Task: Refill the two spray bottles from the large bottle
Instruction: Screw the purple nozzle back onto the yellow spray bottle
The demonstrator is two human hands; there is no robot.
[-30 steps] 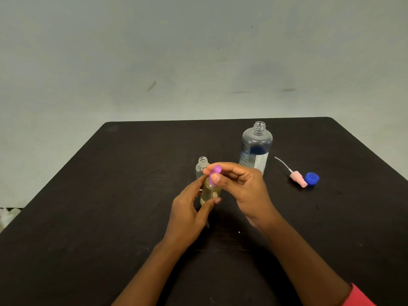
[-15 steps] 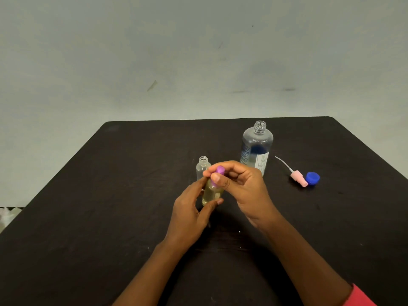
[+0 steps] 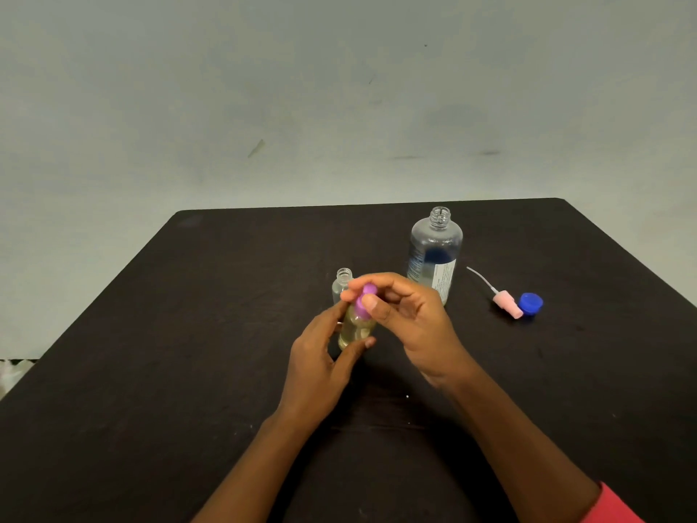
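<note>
A small spray bottle (image 3: 354,328) holding pale yellowish liquid is upright near the table's middle, and my left hand (image 3: 320,360) grips its body. My right hand (image 3: 407,315) pinches the purple spray cap (image 3: 365,302) sitting on its neck. Just behind stands a second small clear bottle (image 3: 341,283), open-necked and partly hidden by my fingers. The large clear bottle (image 3: 433,254) with a white label stands uncapped to the right. Its blue cap (image 3: 531,303) lies further right, beside a pink spray head (image 3: 507,302) with a thin white tube.
Everything rests on a dark table (image 3: 188,334) against a pale wall. The table's far edge runs just behind the large bottle, and its left edge slants towards me.
My right fingers have shifted a little around the purple cap. The bottle and my left hand stay in about the same place.
</note>
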